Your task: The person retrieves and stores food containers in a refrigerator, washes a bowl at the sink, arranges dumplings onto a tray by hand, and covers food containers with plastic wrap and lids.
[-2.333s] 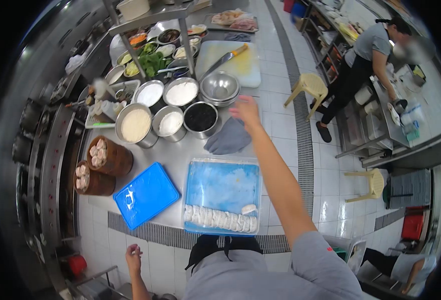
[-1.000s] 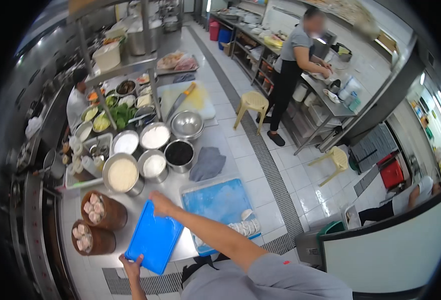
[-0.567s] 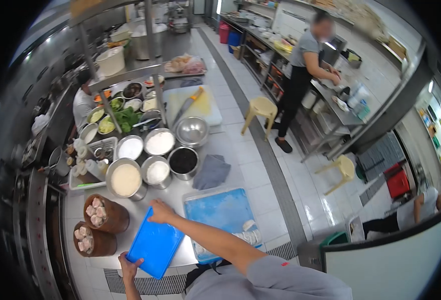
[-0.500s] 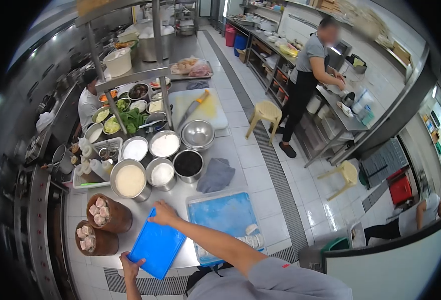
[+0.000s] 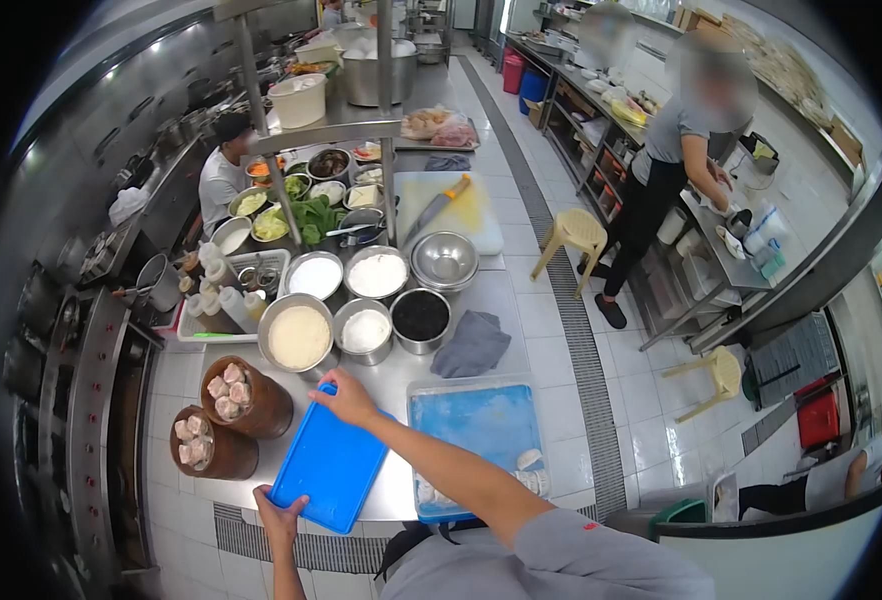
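A flat, rimmed blue plastic lid [image 5: 331,460] is tilted over the near part of the steel table. My left hand [image 5: 283,508] grips its lower left corner, thumb on top. At its upper edge, my right hand [image 5: 346,398] has fingers closed round the rim. Left of the lid stand two brown steamer baskets, the upper one [image 5: 266,410] and the lower one [image 5: 231,455], each topped with several pale pink dumplings. To its right lies a shallow container [image 5: 471,425] with a blue, white-dusted bottom; white pieces along its near side are partly hidden by my right forearm.
Behind the lid stand steel bowls of beige crumbs [image 5: 299,337], white powder [image 5: 366,332] and dark food [image 5: 421,316]. A grey cloth [image 5: 471,345] lies beside them. A knife [image 5: 437,207] rests on the cutting board [image 5: 481,230]. A co-worker [image 5: 666,160] stands by the right counter, near a stool [image 5: 573,235].
My view has turned, so the scene sits further right and mostly higher in the picture. Both hands keep their hold on the blue lid.
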Demonstrator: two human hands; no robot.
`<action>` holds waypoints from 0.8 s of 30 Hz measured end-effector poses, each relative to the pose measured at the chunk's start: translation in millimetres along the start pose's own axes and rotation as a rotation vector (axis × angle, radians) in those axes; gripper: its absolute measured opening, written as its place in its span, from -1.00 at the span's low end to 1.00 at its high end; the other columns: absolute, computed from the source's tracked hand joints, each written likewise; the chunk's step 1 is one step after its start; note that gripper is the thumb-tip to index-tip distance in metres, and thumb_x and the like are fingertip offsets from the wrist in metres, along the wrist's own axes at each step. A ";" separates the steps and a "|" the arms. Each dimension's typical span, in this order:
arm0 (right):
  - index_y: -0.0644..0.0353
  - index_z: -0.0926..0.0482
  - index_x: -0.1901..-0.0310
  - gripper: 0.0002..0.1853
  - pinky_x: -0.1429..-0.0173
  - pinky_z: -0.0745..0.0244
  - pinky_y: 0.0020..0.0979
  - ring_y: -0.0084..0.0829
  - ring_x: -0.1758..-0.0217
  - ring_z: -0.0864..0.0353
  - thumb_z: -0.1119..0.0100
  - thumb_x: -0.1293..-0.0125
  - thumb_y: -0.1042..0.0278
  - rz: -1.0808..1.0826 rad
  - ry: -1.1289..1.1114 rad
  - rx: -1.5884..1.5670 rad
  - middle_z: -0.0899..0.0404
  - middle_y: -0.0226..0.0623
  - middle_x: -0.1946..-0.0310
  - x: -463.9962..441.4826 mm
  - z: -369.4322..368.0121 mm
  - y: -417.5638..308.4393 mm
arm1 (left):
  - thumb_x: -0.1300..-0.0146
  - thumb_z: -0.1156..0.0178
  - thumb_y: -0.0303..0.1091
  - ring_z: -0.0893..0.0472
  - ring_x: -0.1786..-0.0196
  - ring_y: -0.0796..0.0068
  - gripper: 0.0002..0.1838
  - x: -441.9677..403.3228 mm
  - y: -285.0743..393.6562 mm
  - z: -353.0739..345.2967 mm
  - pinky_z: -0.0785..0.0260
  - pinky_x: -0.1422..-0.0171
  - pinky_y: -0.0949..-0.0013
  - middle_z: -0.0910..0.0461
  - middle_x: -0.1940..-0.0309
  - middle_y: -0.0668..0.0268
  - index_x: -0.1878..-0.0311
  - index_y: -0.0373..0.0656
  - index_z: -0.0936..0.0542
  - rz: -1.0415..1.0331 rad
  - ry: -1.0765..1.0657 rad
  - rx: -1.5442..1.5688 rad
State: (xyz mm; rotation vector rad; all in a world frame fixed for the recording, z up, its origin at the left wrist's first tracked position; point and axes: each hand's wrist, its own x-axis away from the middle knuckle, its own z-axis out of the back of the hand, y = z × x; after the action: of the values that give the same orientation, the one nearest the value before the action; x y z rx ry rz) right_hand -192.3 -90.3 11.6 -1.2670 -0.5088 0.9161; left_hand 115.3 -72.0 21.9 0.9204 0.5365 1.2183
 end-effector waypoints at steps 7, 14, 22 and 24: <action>0.20 -0.63 0.18 -0.61 -0.04 -0.49 -0.13 -0.06 0.06 -0.60 -0.40 -0.26 0.00 -0.012 -0.040 0.060 -0.57 -0.04 0.17 -5.6 8.6 8.9 | -0.46 -0.25 -0.08 -0.50 0.29 0.59 -0.58 14.1 -45.3 -23.8 -0.40 0.24 0.49 -0.54 0.30 0.37 -0.10 -0.24 -0.46 0.324 0.107 0.534; 0.22 -0.66 0.21 -0.63 -0.08 -0.49 -0.13 -0.06 0.04 -0.61 -0.38 -0.28 0.03 0.011 -0.088 0.154 -0.62 0.01 0.19 -10.9 17.3 -14.8 | -0.62 0.08 -0.03 -0.52 0.29 0.47 -0.57 38.4 -36.6 -51.4 -0.42 0.20 0.41 -0.56 0.20 0.22 -0.15 -0.27 -0.43 0.220 0.208 0.426; 0.27 -0.67 0.05 -0.72 -0.01 -0.56 -0.33 -0.39 0.09 -0.67 -0.28 -0.38 0.22 -0.026 -0.278 -0.132 -0.72 -0.18 0.14 -5.1 41.7 -78.0 | -0.62 0.15 0.03 -0.48 -0.32 0.10 -0.36 45.5 -10.6 -39.7 -0.31 -0.44 0.14 -0.42 -0.34 -0.08 -0.40 -0.42 -0.36 0.266 0.516 0.568; 0.29 -0.65 0.04 -0.67 0.01 -0.53 -0.44 -0.56 0.12 -0.60 -0.26 -0.45 0.15 -0.067 -0.278 -0.212 -0.70 -0.34 0.19 -6.9 59.9 -95.6 | -0.62 0.13 0.01 -0.48 -0.33 0.11 -0.35 44.5 -34.6 -19.7 -0.30 -0.45 0.15 -0.42 -0.36 -0.06 -0.42 -0.43 -0.35 0.184 0.546 0.482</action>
State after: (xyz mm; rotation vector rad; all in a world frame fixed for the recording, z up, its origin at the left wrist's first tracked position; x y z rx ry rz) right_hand -213.7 -63.8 119.3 -1.3100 -0.8815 1.0076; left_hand 132.1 -26.1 -12.3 1.0513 1.2429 1.5511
